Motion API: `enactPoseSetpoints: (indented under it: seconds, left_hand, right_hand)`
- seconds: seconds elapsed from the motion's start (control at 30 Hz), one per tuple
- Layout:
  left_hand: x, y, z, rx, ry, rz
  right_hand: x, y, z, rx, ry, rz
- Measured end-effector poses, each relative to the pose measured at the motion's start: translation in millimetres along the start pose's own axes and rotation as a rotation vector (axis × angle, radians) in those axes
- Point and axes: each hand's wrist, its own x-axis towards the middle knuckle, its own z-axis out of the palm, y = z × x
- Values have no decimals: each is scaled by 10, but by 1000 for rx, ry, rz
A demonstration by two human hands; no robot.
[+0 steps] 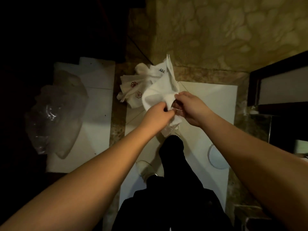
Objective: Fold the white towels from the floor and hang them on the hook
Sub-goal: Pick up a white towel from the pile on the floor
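White towel (160, 90) pinched by your left hand (157, 115) and right hand (189, 107); spread hands apart, align corners before folding.

Dim, yellowish light fills a small room. The wall (225, 30) ahead carries a mottled, pebble-like pattern in olive and tan. The floor (208, 104) is laid with pale tiles edged by speckled brown stone strips (117, 130). To the left, a crumpled clear plastic bag (55, 119) lies on a pale tile, with deep shadow beyond. On the right stands a dark-framed panel (253, 87).
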Motion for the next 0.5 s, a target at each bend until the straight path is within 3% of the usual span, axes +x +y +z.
enactPoseSetpoints:
  seconds: [0.2,0.3,0.5]
  left_hand:
    - [-1071,220,-400,-115,-30,35]
    - [-1596,289,-475,-251,-26,-4]
    - [-2551,425,-326,-882,-13,-152]
  right_hand:
    - [-1047,-102,218,9,-87,0]
    - [-1575,-35,261,-118,-188,-54]
    - [-2644,49,228,-514,-306,-147]
